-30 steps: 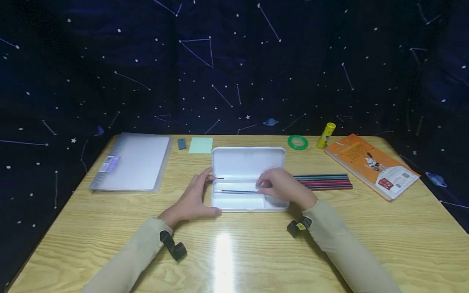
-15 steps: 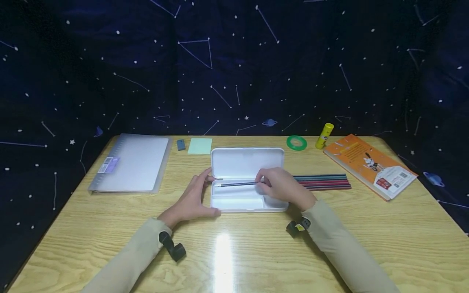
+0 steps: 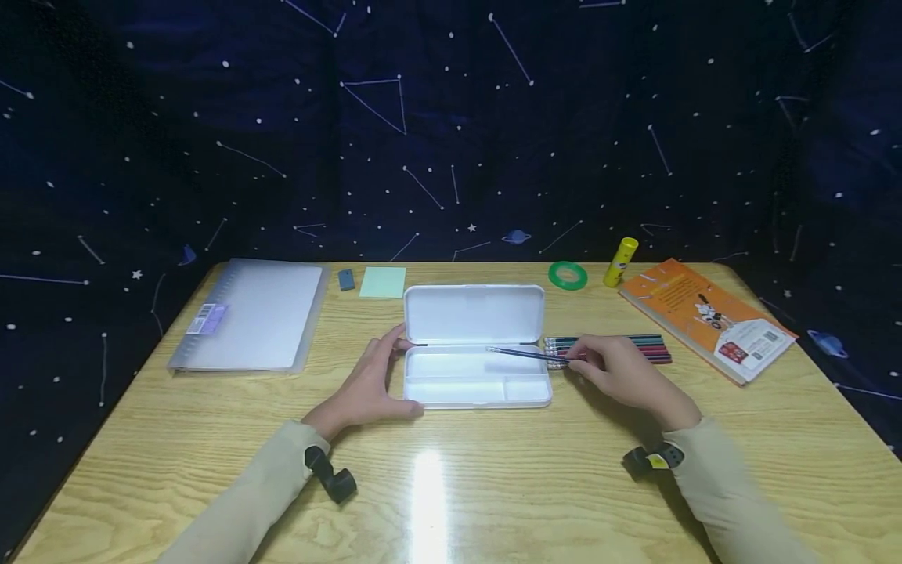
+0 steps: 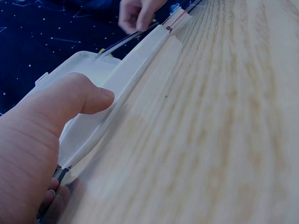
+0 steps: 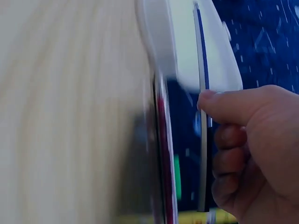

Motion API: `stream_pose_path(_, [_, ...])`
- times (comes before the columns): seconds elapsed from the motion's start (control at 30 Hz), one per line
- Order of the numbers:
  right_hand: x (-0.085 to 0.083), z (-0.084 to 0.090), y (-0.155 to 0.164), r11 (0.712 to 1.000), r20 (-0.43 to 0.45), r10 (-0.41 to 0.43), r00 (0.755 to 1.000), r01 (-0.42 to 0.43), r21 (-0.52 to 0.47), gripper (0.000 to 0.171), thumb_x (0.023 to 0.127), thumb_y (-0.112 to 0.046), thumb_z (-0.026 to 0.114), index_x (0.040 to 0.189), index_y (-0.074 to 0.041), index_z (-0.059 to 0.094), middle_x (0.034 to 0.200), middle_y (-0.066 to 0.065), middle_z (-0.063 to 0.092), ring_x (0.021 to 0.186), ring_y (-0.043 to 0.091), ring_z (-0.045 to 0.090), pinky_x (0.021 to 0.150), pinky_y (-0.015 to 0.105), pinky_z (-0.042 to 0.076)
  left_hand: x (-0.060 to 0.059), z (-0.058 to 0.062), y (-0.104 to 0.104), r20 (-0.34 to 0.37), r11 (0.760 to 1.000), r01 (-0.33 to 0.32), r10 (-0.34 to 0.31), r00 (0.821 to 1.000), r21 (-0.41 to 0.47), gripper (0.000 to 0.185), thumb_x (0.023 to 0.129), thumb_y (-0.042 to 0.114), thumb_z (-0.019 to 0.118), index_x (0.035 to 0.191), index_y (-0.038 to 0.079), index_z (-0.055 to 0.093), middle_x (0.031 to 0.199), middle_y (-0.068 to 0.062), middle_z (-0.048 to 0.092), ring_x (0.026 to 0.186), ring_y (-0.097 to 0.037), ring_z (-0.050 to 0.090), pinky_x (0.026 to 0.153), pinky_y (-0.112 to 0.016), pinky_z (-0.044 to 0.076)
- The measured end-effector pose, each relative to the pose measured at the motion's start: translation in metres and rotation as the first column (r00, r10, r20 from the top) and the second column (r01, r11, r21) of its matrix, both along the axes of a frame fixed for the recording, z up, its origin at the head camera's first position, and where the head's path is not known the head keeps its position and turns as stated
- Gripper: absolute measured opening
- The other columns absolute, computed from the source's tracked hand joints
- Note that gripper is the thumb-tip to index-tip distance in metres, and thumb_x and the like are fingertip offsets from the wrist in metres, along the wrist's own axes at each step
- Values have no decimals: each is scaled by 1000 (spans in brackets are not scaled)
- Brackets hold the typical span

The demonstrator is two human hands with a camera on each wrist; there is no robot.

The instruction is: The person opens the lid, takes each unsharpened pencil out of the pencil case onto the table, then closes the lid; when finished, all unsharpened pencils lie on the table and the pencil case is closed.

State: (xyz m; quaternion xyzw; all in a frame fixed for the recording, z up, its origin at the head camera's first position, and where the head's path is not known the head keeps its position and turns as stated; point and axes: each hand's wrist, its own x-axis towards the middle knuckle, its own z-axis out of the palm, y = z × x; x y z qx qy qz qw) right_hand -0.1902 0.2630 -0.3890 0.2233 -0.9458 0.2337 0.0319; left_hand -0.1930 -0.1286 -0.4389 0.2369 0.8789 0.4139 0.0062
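Observation:
A white pencil case [image 3: 454, 390] lies at mid-table, its lid [image 3: 474, 313] raised at the back. My left hand [image 3: 366, 388] holds the case's left end, thumb at the front corner and fingers toward the hinge side. In the left wrist view that thumb lies against the case's wall. To the right, my right hand [image 3: 627, 372] pinches a dark blue pencil [image 3: 524, 354] between thumb and fingers. Its eraser end points left over the case's back compartment. Several dark green, red and dark pencils [image 3: 651, 348] lie in a row under and beyond the right hand.
A clear-covered ring notebook [image 3: 261, 313] lies left. Along the back are a blue eraser [image 3: 346, 280], pale green sticky notes [image 3: 383, 282], a green tape roll [image 3: 551, 276] and a yellow glue stick [image 3: 620, 262]. An orange book [image 3: 676, 294] lies right.
My right hand has lifted the dark blue pencil from the case's back compartment and moved right with it, over the row of pencils. My left hand stays at the case's left end.

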Motion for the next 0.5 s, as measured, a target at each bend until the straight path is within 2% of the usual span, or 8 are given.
stream_pose_path(0.27, [14,-7,63,998,40,-67,997,67,11,4,87,-9,68,91,-11,67,66,-7,49,59,3,40,52,21,35,0,0,-1,-11,1000,0,0,1000,-13,122,58,37,85,154,13,15,134,4,47,118,-16,41,106,-43,37])
stream_pose_path(0.5, [13,-10,84,995,80,-85,993,81,50,9,84,-7,71,87,-14,67,67,-6,47,62,3,40,54,22,33,0,1,0,-11,1000,-1,0,1000,-18,121,58,37,85,154,13,15,134,3,46,117,-17,41,105,-42,37])
